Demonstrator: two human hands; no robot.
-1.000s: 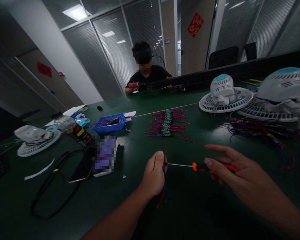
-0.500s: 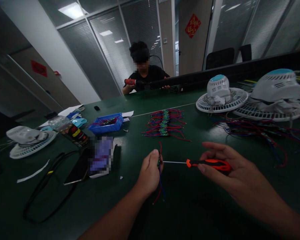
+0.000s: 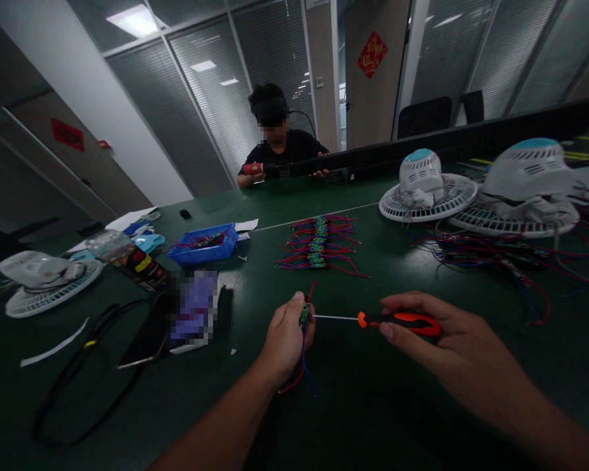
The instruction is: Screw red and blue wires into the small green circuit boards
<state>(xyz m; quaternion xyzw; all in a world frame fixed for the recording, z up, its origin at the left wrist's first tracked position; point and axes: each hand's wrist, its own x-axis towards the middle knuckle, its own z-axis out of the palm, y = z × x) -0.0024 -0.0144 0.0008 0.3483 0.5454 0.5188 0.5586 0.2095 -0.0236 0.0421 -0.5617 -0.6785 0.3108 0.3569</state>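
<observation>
My left hand (image 3: 287, 337) pinches a small green circuit board (image 3: 304, 314) with red and blue wires trailing above and below it. My right hand (image 3: 451, 340) grips the orange and black handle of a screwdriver (image 3: 402, 320). The screwdriver's thin shaft points left and its tip meets the board's edge at my left fingers; the exact contact is too small to make out. Beyond my hands lies a row of wired circuit boards (image 3: 319, 242), side by side on the green table (image 3: 255, 405).
A blue tray (image 3: 203, 252) holds more wired boards. Left are a phone (image 3: 144, 337), a bottle (image 3: 140, 261), a black cable (image 3: 53, 392) and a white fan (image 3: 49, 278). Two fans (image 3: 427, 190) and a wire bundle (image 3: 495, 252) lie right. A person (image 3: 279, 140) sits opposite, holding a red-handled tool.
The view has shifted slightly. The board in my left hand has turned so more of its green face shows, and its wires hang differently. The screwdriver stays at the board.
</observation>
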